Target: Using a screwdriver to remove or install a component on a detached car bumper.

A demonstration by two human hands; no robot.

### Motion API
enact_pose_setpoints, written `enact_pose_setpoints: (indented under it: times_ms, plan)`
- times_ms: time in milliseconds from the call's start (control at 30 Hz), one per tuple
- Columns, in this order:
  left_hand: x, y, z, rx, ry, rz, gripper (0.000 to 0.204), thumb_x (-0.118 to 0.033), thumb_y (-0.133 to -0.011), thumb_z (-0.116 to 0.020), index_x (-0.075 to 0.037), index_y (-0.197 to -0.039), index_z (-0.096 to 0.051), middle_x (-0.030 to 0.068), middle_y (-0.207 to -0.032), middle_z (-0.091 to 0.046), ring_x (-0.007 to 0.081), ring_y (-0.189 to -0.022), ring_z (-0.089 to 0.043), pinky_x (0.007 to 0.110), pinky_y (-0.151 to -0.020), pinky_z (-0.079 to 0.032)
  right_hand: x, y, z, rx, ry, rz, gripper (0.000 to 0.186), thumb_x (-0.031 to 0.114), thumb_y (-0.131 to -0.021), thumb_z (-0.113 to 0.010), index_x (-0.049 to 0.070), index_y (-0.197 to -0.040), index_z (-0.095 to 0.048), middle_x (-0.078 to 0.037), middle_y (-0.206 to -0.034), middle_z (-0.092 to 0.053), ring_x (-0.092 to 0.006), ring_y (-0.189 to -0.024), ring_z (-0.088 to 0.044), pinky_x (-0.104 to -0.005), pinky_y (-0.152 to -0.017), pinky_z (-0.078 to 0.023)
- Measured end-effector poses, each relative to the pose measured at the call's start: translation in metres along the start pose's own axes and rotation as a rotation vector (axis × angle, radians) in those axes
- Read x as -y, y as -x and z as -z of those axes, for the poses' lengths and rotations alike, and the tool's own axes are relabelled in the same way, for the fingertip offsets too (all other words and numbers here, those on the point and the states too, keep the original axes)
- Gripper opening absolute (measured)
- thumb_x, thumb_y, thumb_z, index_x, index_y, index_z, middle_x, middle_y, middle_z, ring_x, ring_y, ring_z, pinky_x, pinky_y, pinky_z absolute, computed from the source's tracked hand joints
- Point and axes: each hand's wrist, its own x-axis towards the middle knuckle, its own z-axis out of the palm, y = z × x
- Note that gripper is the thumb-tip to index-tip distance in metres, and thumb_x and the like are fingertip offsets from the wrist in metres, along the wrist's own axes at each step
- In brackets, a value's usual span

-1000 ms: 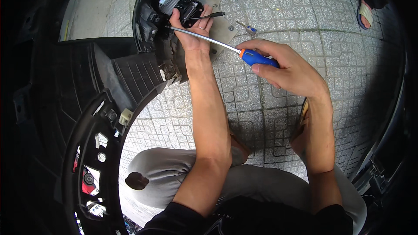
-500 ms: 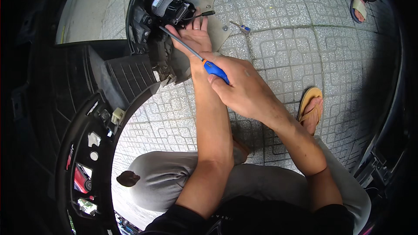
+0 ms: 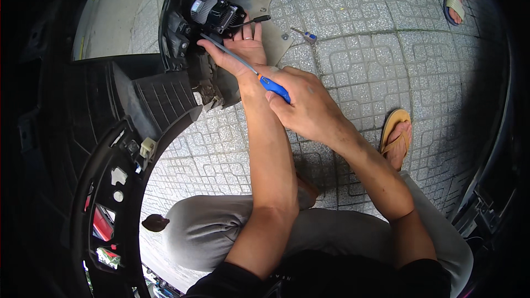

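My right hand [image 3: 298,102] grips a screwdriver [image 3: 274,89] by its blue and orange handle, its long shaft angled up-left to the bottom edge of a black finned module [image 3: 212,11], where the tip is hidden among dark parts. My left hand [image 3: 240,52] is open, palm up, just below the module, fingertips near or touching its underside, thumb out beside the shaft. A short black cable with a connector [image 3: 260,19] crosses above those fingers. The module sits at the inner edge of a black vehicle body panel [image 3: 176,36], beside mounting hardware.
A small blue-handled tool [image 3: 308,36] and a metal washer [image 3: 285,37] lie beyond my hands. A black trim frame [image 3: 96,187] curves along the left. Another person's sandalled foot [image 3: 454,8] is at upper right. My own sandalled foot [image 3: 396,138] rests on the tiled pavement [image 3: 353,66].
My right hand has swung left over my left forearm, bringing the screwdriver handle left and slightly down. My left thumb has moved outward from the module. My right foot has come into view.
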Motion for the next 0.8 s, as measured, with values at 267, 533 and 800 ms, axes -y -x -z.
enact_pose_setpoints:
  times_ms: [267, 533, 800]
  plan:
    - [0.003, -0.002, 0.004, 0.016, 0.046, -0.008, 0.1, -0.086, -0.085, -0.048, -0.01, -0.15, -0.041, 0.0151, -0.148, -0.046, 0.0334, -0.137, -0.044, 0.064, -0.12, -0.02, -0.002, 0.005, -0.005, 0.026, 0.238, 0.021, 0.049, 0.011, -0.089, -0.064, 0.007, -0.138, -0.059, -0.019, -0.095, -0.058, -0.0387, -0.081, -0.065, -0.049, -0.075, -0.054]
    - [0.001, -0.002, 0.006, 0.03, 0.042, 0.0, 0.097, -0.084, -0.082, -0.056, -0.014, -0.149, -0.047, 0.0105, -0.15, -0.05, 0.0361, -0.139, -0.045, 0.063, -0.118, -0.026, 0.016, 0.009, -0.009, -0.003, 0.521, 0.067, 0.056, 0.012, -0.085, -0.069, 0.008, -0.139, -0.056, -0.014, -0.094, -0.056, -0.0304, -0.074, -0.068, -0.0432, -0.062, -0.058]
    - [-0.001, -0.017, 0.017, 0.184, 0.074, 0.1, 0.081, -0.077, -0.09, -0.053, -0.016, -0.143, -0.055, 0.0135, -0.146, -0.056, 0.0354, -0.144, -0.042, 0.065, -0.118, -0.021, 0.05, 0.008, -0.018, -0.137, 0.797, 0.09, 0.046, 0.013, -0.087, -0.067, 0.007, -0.132, -0.058, -0.008, -0.094, -0.054, -0.021, -0.082, -0.066, -0.0342, -0.06, -0.058]
